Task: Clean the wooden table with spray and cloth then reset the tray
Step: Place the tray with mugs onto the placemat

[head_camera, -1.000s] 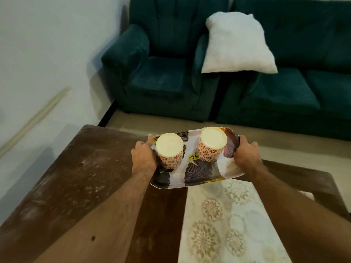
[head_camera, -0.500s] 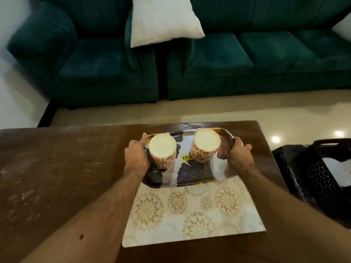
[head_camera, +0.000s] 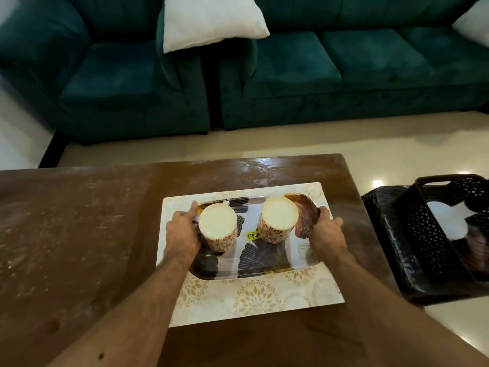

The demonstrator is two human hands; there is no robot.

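Observation:
A patterned tray (head_camera: 262, 263) with dark leaf prints lies over a cream floral placemat (head_camera: 259, 295) on the wooden table (head_camera: 79, 234). Two upturned red-patterned cups stand on the tray, one on the left (head_camera: 218, 227) and one on the right (head_camera: 277, 221). My left hand (head_camera: 182, 234) grips the tray's left edge and my right hand (head_camera: 326, 234) grips its right edge. No spray or cloth is in view.
A black perforated basket (head_camera: 423, 250) with something white inside sits just off the table's right edge. Green sofas (head_camera: 291, 70) with a white cushion (head_camera: 209, 19) stand beyond the table. The table's left part carries pale smears.
Both hands have brought the tray toward me and down over the placemat. The view has swung right, bringing the basket and more of the mat into sight.

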